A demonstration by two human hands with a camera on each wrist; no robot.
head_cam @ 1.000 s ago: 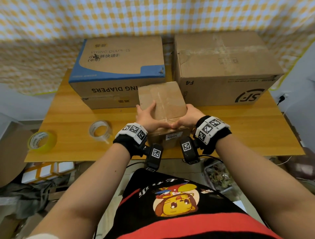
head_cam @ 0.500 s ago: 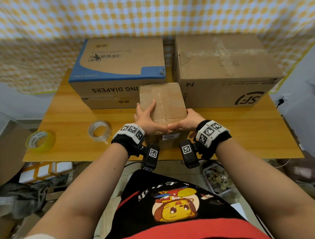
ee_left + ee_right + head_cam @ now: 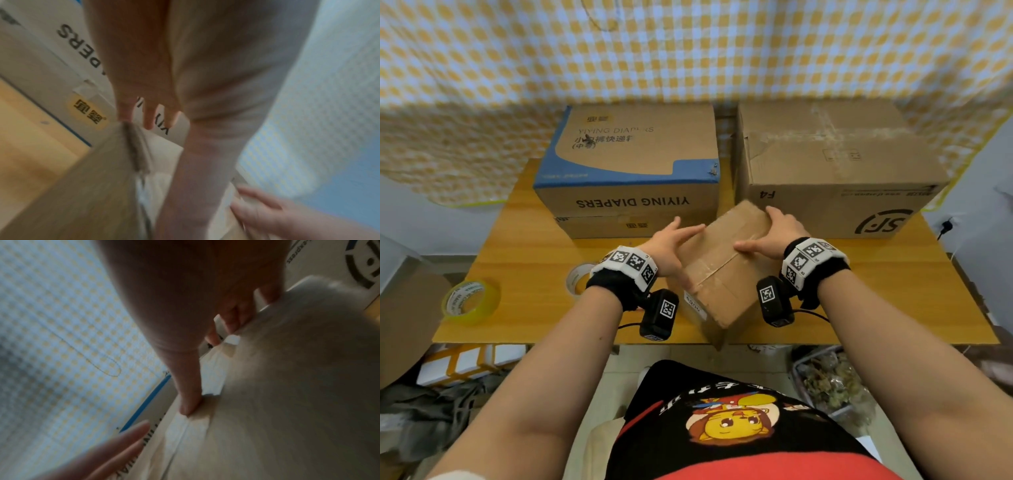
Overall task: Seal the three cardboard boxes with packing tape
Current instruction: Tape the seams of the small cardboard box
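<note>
I held the small box (image 3: 722, 270) at the near edge of the table (image 3: 524, 274), turned at an angle so that one corner pointed toward me and jutted past the edge. My left hand (image 3: 671, 246) lay against its left side with straight fingers reaching along the top. My right hand (image 3: 774, 233) gripped the far right corner, fingers curled over the edge and thumb pressed flat on the top by the taped seam. The diaper box (image 3: 630, 171) stood behind on the left, the SF box (image 3: 835, 171) behind on the right, side by side and both just beyond the small one. A clear tape roll (image 3: 577, 281) lay on the table just left of my left wrist, partly hidden by it; a yellow roll (image 3: 470, 301) sat near the table's left edge.
</note>
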